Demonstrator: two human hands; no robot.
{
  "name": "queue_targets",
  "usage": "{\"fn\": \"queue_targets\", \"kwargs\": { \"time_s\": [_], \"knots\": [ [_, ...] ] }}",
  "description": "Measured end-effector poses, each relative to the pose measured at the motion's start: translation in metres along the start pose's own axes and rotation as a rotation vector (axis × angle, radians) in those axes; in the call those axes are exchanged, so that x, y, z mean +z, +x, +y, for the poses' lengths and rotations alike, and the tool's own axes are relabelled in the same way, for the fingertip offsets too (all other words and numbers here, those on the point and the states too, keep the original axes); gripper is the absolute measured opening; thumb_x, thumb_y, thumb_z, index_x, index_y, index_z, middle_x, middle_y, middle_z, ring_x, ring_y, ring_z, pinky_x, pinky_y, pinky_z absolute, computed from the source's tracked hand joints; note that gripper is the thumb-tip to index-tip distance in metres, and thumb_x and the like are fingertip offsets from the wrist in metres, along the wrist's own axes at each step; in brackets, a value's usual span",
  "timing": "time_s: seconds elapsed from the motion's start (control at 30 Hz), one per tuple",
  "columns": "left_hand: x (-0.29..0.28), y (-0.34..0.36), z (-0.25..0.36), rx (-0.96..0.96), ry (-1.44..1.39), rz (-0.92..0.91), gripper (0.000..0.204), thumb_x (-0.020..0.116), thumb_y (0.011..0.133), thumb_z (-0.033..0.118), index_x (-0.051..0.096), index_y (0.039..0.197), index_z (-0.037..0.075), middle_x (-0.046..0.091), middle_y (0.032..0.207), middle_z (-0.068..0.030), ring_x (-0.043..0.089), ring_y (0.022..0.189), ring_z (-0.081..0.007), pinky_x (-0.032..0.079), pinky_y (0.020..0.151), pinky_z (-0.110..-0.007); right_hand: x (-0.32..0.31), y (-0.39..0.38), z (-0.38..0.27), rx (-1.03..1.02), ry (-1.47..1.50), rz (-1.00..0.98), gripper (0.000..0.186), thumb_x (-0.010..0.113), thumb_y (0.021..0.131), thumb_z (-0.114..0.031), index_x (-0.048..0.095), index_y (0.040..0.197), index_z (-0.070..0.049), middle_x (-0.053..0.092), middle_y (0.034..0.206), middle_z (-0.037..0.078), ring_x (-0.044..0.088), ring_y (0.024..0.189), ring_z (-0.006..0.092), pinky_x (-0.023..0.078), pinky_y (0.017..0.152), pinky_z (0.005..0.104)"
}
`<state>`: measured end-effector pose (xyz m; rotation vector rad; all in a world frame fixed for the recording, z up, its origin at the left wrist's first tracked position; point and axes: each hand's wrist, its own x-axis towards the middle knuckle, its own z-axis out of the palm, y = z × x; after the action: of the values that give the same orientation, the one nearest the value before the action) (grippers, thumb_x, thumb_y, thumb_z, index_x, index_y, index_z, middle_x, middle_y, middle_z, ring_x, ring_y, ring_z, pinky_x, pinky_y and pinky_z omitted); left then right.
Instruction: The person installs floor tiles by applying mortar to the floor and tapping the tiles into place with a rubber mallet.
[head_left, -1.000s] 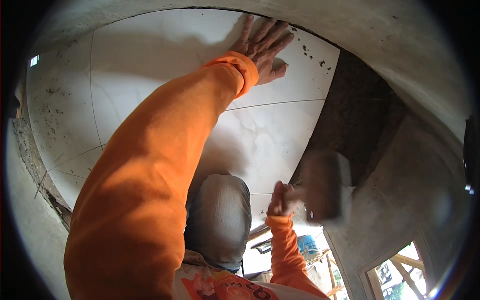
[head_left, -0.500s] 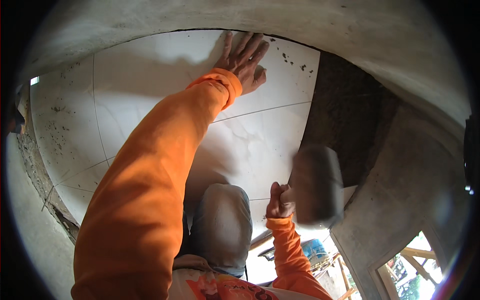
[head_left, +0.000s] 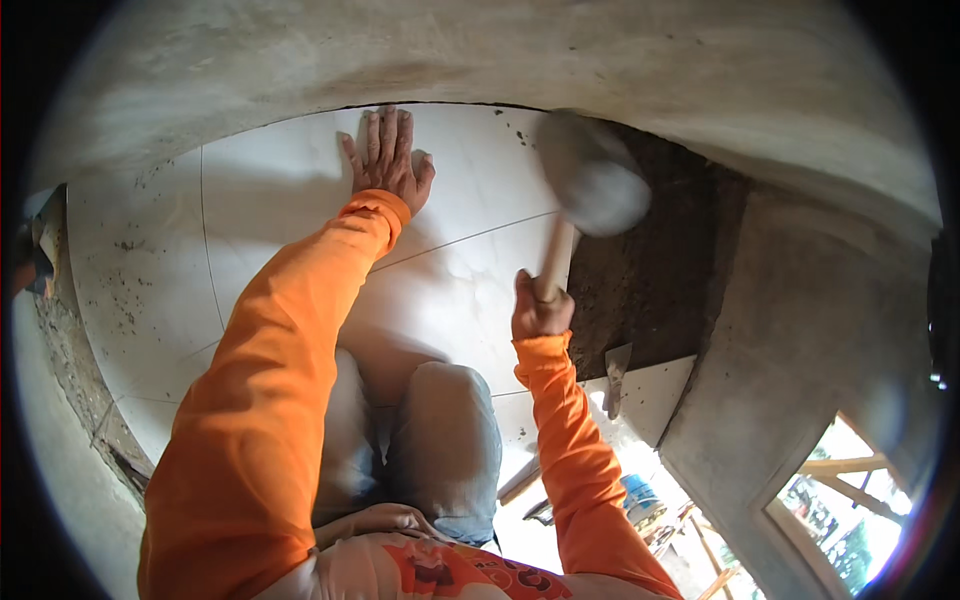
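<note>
My left hand (head_left: 385,165) lies flat with spread fingers on a large white floor tile (head_left: 290,130), close to the wall. In my right hand (head_left: 543,308) is the pale wooden handle of a mallet (head_left: 592,172), whose big dark head is blurred by motion. The head hangs over the tile's right edge, beside a strip of dark bare mortar bed (head_left: 660,260); I cannot tell whether it touches anything. A trowel (head_left: 615,378) rests where that strip meets another white tile (head_left: 655,390).
A grey plastered wall (head_left: 450,60) curves across the far side, and another wall (head_left: 800,290) stands at the right with a framed opening (head_left: 845,500). Dirt crumbs dot the tiles at left. Near my right forearm is a blue bucket (head_left: 640,497). My knees (head_left: 445,420) are on the near tiles.
The mallet has swung up and away from me, from beside my right wrist to over the tile's far right edge. My left hand has shifted left along the tile. The trowel has come into sight.
</note>
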<state>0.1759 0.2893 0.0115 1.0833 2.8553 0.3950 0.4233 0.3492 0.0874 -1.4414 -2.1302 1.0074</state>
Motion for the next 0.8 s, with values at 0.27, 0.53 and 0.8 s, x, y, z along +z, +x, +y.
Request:
{"fn": "queue_targets", "kwargs": {
  "time_s": [0.27,0.53,0.8],
  "knots": [
    [-0.004,0.008,0.001,-0.020,0.092,-0.003,0.062,0.044,0.091,0.034,0.029,0.146,0.010,0.018,0.156,-0.0087,0.012,0.144,-0.0306,0.007,0.112,-0.062,0.000,-0.001,-0.003,0.004,0.121,-0.033,0.031,0.063,0.087,-0.014,0.054,0.060,-0.002,0.051,0.052,0.009,0.045,0.052,0.0070,0.034,0.045,0.0299],
    [-0.005,0.009,0.001,-0.006,0.096,-0.020,0.063,0.042,0.091,0.034,0.029,0.146,0.007,0.018,0.156,-0.0102,0.011,0.145,-0.0326,0.005,0.111,-0.063,0.007,0.000,0.006,0.071,0.135,-0.114,0.029,0.061,0.089,-0.016,0.053,0.066,0.000,0.050,0.052,0.011,0.043,0.047,0.0242,0.039,0.050,0.0395],
    [-0.003,0.008,0.001,-0.004,0.092,-0.048,0.064,0.041,0.091,0.035,0.026,0.147,0.009,0.015,0.157,-0.0099,0.011,0.145,-0.0327,0.002,0.112,-0.063,-0.003,-0.008,-0.011,0.078,0.145,-0.212,0.016,0.060,0.082,-0.014,0.058,0.071,-0.002,0.058,0.061,0.020,0.058,0.055,0.0400,0.046,0.053,0.0443]
  ]
}}
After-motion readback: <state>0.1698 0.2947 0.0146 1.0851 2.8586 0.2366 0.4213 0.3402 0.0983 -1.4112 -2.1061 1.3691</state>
